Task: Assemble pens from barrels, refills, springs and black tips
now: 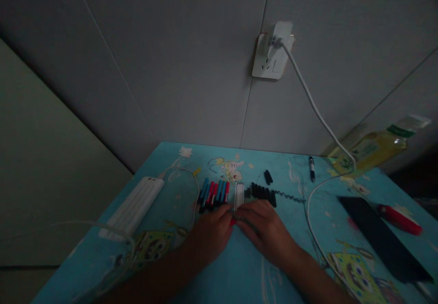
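Note:
My left hand is closed, its fingertips pinching a small red pen part that is mostly covered. My right hand meets it from the other side, fingers bent and pressed together; what lies between them is hidden. Just beyond the fingertips, slim whitish pen refills lie side by side. Left of these is a row of blue and red pen barrels with dark ends. To the right sit several short black pen parts, and a line of small dark coils like springs runs off from them.
Two black pieces and a pen lie farther back. A white power strip is at left. Right are a white cable, a dark flat slab, a red-handled object and a bottle of yellow liquid.

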`<state>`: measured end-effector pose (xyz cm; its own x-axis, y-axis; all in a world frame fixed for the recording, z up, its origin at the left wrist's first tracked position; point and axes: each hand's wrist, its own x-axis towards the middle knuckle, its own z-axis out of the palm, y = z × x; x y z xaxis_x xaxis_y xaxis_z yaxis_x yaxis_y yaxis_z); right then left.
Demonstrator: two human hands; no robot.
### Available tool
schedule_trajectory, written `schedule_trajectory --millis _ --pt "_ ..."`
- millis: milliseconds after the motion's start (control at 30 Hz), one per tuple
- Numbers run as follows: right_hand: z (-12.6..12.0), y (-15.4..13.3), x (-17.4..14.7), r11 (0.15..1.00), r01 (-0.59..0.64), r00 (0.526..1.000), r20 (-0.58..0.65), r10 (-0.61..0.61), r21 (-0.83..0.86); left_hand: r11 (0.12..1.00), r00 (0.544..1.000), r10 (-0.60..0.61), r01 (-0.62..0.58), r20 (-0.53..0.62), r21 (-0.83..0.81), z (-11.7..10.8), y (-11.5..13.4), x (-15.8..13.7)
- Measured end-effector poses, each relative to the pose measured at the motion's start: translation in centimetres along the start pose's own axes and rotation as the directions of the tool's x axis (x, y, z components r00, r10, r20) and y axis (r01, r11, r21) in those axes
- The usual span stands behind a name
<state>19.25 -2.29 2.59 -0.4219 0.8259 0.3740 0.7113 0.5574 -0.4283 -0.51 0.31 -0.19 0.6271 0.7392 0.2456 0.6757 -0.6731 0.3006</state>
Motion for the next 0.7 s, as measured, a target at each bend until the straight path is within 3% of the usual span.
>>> schedule_trajectory --millis 167,300,400,500,600,700 --pt "0.2 -0.9 -0.3 0.978 0.007 1.0 -0.014 -0.004 0.209 0.991 0.998 -0.061 0.062 0.009 -0.117 0.4 -0.3 -0.5" --pt "0.8 -0.9 -0.5 0.948 -0.052 0.998 -0.004 0.057 0.315 0.981 0.999 -0.041 0.036 -0.021 -0.189 0.7 -0.5 -0.5" --pt "0.9 -0.6 -0.3 0.906 -0.16 0.979 -0.058 0.198 0.391 0.972 0.992 -0.049 0.02 -0.12 -0.234 0.5 -0.6 -0.2" --pt "0.8 0.0 0.0 0.829 -0.298 0.912 -0.116 0.394 0.473 0.942 0.974 -0.154 0.093 -0.168 -0.323 -0.3 -0.8 0.3" --pt "1.1 0.6 0.2 0.723 -0.377 0.857 -0.077 0.509 0.579 0.834 0.943 -0.302 0.189 -0.142 -0.519 -1.1 -1.0 0.7" --pt "1.9 0.7 0.2 0.588 -0.375 0.862 0.036 0.506 0.717 0.639 0.906 -0.413 0.214 -0.094 -0.739 -1.5 -0.9 1.0"
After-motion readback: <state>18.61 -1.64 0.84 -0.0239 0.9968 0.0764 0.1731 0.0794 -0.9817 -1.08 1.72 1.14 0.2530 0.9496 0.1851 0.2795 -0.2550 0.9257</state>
